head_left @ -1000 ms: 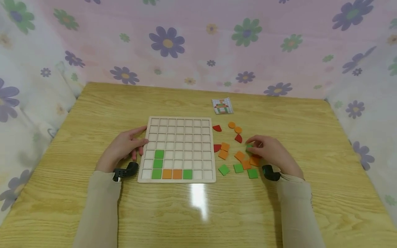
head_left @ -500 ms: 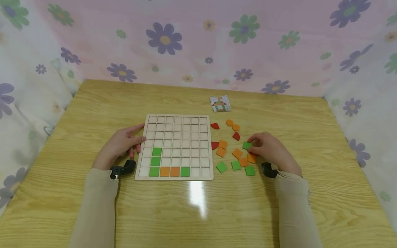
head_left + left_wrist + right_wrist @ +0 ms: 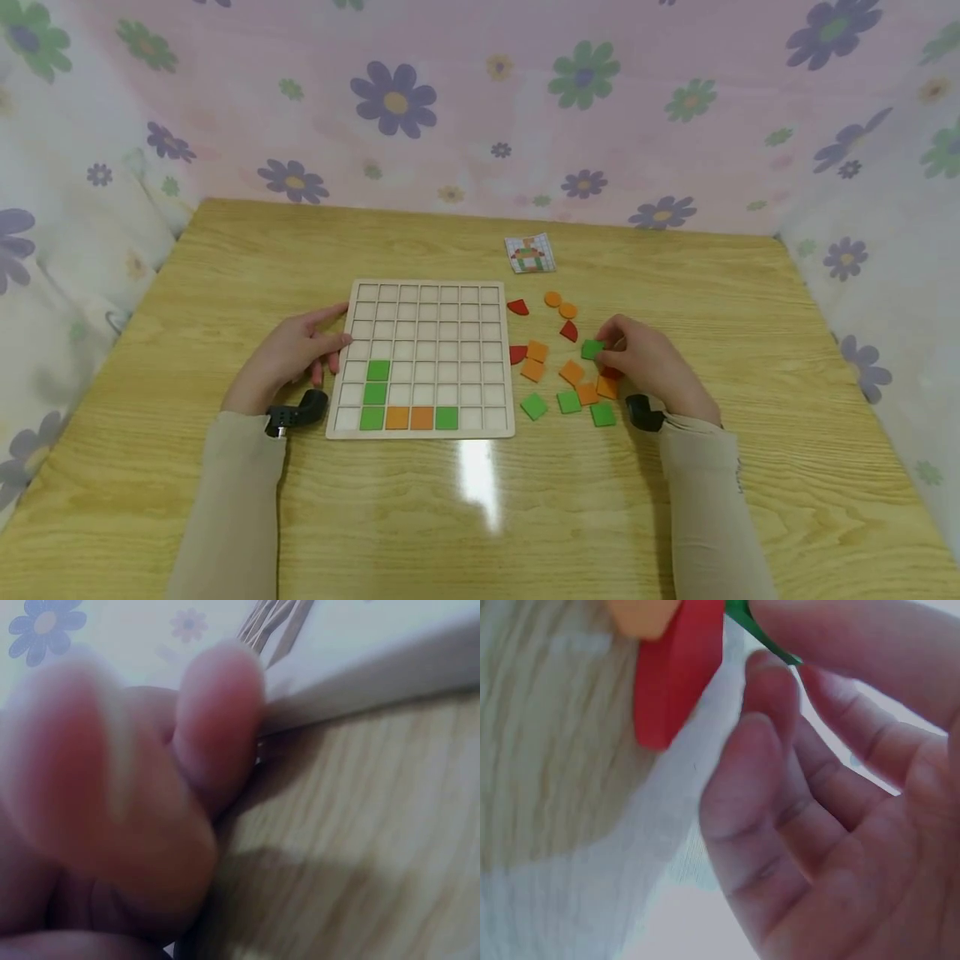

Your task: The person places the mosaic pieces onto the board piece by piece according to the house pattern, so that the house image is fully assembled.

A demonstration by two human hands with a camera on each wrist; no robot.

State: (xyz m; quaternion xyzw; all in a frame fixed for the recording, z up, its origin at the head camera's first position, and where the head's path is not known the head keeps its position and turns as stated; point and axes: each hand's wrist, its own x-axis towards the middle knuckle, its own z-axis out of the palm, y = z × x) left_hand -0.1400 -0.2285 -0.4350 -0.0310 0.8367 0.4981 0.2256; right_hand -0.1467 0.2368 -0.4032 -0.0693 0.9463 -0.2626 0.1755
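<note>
In the head view my left hand (image 3: 288, 354) rests beside the left edge of a wooden grid board (image 3: 508, 358), thumb and index fingertips right at the rim. The left wrist view has blurred fingers (image 3: 221, 705) against the side of the board (image 3: 360, 682). My right hand (image 3: 645, 358) pinches a green square tile (image 3: 592, 349) between thumb and fingers, over the loose tiles. Only the edge of that green tile (image 3: 761, 631) shows in the right wrist view, near a red piece (image 3: 676, 675). Green tiles (image 3: 377, 393) and orange tiles (image 3: 409, 417) fill cells at the board's lower left.
Right of the board lie loose green tiles (image 3: 568, 402), orange squares (image 3: 572, 372), red quarter-round pieces (image 3: 569, 331) and orange discs (image 3: 552, 298). Behind them is a small pattern card (image 3: 530, 253). A flowered cloth (image 3: 465, 108) encloses the table's back and sides.
The green tile in my right hand has shifted slightly left and shows more from under the fingers. My left hand stays at the board's edge; the head view has shifted a little.
</note>
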